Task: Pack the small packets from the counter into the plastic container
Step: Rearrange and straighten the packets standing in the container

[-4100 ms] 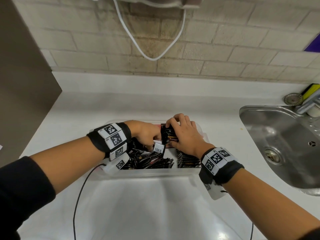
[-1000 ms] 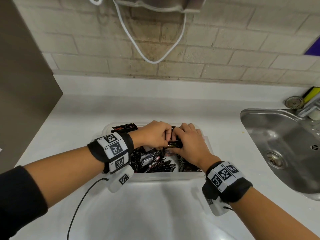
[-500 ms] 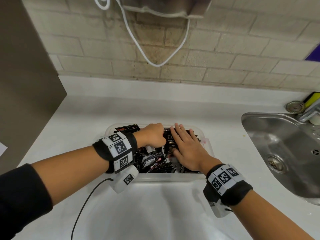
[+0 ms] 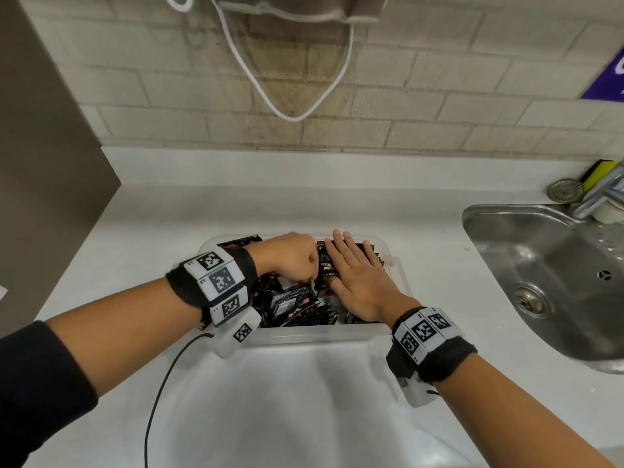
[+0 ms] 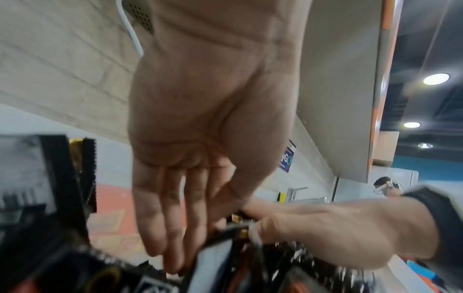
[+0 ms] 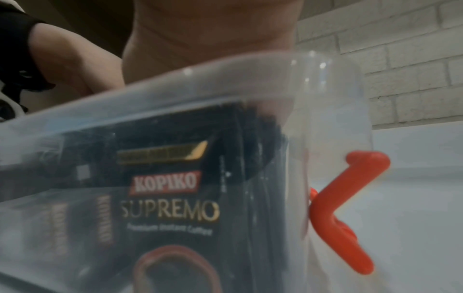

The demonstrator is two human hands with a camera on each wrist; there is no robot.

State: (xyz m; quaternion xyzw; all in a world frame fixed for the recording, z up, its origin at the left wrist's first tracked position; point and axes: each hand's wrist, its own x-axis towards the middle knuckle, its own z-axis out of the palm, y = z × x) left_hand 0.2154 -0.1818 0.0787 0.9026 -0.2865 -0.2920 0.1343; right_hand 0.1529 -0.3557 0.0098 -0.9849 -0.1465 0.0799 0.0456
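Observation:
A clear plastic container (image 4: pixel 304 336) sits mid-counter, full of black coffee packets (image 4: pixel 293 305). My right hand (image 4: pixel 354 270) lies flat with straight fingers, pressing down on a stack of packets (image 4: pixel 325 261) at the container's right side. My left hand (image 4: pixel 295 260) is just left of that stack. In the left wrist view its fingers (image 5: pixel 172 234) point straight down, pushed in among the packets (image 5: pixel 213 263), and they grip nothing. In the right wrist view the packets (image 6: pixel 170 200) show through the container wall (image 6: pixel 328 119).
The white counter (image 4: pixel 304 410) runs to a steel sink (image 4: pixel 557 282) with a tap (image 4: pixel 601 194) on the right. A dark panel (image 4: pixel 44 163) stands at the left. A white cord (image 4: pixel 287 113) hangs on the brick wall. An orange clip (image 6: pixel 350 210) sticks out from the container's side.
One second ago both hands held a bundle of packets between them over the container. The bundle now sits in the container, with my right hand flattened on it and my left fingers beside it.

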